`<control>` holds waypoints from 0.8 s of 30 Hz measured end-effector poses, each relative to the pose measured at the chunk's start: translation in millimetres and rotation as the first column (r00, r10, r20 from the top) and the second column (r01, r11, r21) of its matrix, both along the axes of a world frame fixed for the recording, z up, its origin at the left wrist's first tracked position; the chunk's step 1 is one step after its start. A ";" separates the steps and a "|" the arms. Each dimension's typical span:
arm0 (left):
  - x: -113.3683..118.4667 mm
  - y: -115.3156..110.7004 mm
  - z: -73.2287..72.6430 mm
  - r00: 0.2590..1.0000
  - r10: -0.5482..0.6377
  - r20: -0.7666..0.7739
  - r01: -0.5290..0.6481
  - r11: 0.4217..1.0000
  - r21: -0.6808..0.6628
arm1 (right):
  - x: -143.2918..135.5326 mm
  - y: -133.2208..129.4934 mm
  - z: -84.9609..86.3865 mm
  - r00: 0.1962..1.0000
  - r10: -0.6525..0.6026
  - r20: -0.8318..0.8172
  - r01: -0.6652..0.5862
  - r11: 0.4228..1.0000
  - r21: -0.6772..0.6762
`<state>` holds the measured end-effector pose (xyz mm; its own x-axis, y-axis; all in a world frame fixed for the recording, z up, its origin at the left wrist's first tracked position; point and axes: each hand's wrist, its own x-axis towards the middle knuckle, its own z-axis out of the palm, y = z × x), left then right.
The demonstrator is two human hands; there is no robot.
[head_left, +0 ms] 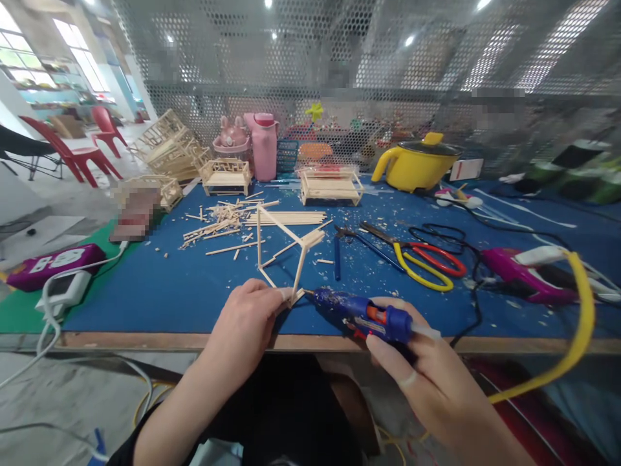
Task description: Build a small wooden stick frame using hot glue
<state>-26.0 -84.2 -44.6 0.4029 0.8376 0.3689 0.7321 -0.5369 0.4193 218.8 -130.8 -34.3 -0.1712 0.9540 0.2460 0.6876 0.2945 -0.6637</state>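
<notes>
My left hand (252, 314) pinches the near corner of a small wooden stick frame (299, 265) above the front of the blue table. The frame is built of thin pale sticks and is tilted. In my right hand (417, 356) is a blue hot glue gun (361, 314), its nozzle at the joint beside my left fingertips. Both hands have pale covers on some fingers. Beyond the frame lie a bundle of loose sticks (291, 218) and a heap of short offcuts (226, 217).
Pliers (337, 255) and scissors with red and yellow handles (422, 259) lie right of the frame. Finished wooden stick models (331, 186) stand at the back, near a pink thermos (264, 145) and a yellow pot (417, 167). A phone (136, 213) stands left; cables run right.
</notes>
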 end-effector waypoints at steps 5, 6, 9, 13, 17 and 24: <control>-2.8 2.2 -6.8 0.997 -0.068 0.025 0.066 0.995 0.076 | 0.3 -4.8 -4.1 1.000 0.012 0.004 -0.012 0.999 -0.032; -2.9 2.4 -7.8 0.997 -0.072 0.034 0.070 0.995 0.071 | -0.4 -5.3 -4.1 1.000 0.020 0.008 -0.020 0.999 -0.025; -2.7 2.1 -8.2 0.995 -0.078 0.062 0.075 0.996 0.043 | -3.2 -4.7 -2.7 0.999 0.036 0.017 -0.036 0.999 -0.004; -2.2 0.8 -6.6 0.996 -0.049 0.078 0.049 0.999 0.006 | -6.9 -1.3 -1.7 0.998 0.051 0.027 -0.050 0.999 -0.008; -2.1 -0.4 -6.6 0.993 -0.021 0.112 0.024 0.999 -0.022 | -8.0 0.8 -3.2 0.997 0.067 0.028 -0.067 0.998 -0.005; -1.6 -0.2 -6.5 0.993 -0.004 0.122 0.011 0.998 -0.055 | -9.2 2.4 -3.8 0.998 0.056 0.017 -0.056 0.998 -0.016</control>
